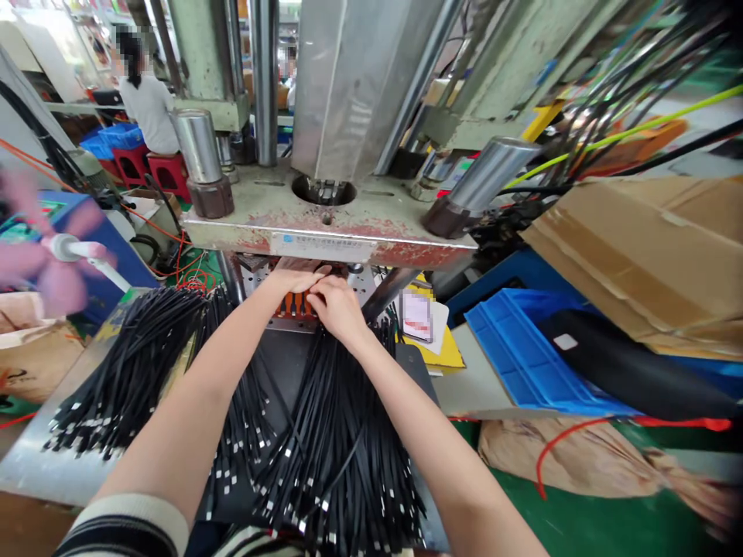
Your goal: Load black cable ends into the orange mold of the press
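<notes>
Under the press, both hands reach into an orange mould on a metal plate, with several black cable ends lying in it. My left hand lies across the back of the mould, fingers stretched to the right. Close against its fingertips, my right hand has bent fingers drawn together over the mould's right side. Whatever is between those fingers is hidden. A thick spread of black flat cables with silver connector ends runs from below my right hand towards me. More cables are heaped at the left.
The press plate hangs just above my hands, between steel posts. A phone-like device lies on something yellow at right. Beyond are blue crates and cardboard. A pink fan spins at left; a person sits behind.
</notes>
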A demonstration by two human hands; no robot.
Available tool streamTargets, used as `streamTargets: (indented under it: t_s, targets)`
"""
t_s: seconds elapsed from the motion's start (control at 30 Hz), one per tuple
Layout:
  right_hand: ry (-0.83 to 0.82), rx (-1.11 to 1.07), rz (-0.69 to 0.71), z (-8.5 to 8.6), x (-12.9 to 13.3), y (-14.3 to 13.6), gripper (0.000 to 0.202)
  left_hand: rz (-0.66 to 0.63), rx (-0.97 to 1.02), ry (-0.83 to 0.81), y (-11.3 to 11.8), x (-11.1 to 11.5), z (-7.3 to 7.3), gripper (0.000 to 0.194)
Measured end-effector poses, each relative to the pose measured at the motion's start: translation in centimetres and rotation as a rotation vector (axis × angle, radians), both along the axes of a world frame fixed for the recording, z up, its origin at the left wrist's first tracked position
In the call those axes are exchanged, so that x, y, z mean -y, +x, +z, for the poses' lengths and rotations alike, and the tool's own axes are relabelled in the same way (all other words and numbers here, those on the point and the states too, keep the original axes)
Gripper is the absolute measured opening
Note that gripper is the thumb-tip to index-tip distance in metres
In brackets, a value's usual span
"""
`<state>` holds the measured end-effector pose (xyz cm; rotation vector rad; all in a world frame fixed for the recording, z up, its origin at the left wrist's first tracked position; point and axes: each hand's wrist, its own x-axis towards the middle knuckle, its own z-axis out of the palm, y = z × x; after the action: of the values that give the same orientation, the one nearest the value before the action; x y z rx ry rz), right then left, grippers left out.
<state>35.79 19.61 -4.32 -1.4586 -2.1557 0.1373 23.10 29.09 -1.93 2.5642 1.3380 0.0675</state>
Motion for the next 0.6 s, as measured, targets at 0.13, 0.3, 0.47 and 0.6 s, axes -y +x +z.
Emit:
streamTargets:
  t_s: [0.13, 0.3, 0.47, 0.6]
  targets:
    - [-0.011, 0.083, 0.139, -0.7, 2.5, -1.3, 0.025, 0.056, -0.011, 0.039, -0.1, 0.2, -0.4, 0.059]
    - [-0.035, 0.206, 0.131, -0.3, 3.4, -1.4, 0.040, 0.058, -0.003, 0.037, -0.1, -0.5, -0.5, 0.059]
    - [-0.133, 0.253, 0.220, 1.3, 3.1, -0.3, 0.054, 0.037, 0.025, 0.032, -0.5, -0.4, -0.4, 0.062]
    - [-0.184, 0.264, 0.273, 1.4, 3.2, 0.9, 0.061, 0.023, 0.021, -0.007, -0.5, -0.5, -0.6, 0.061]
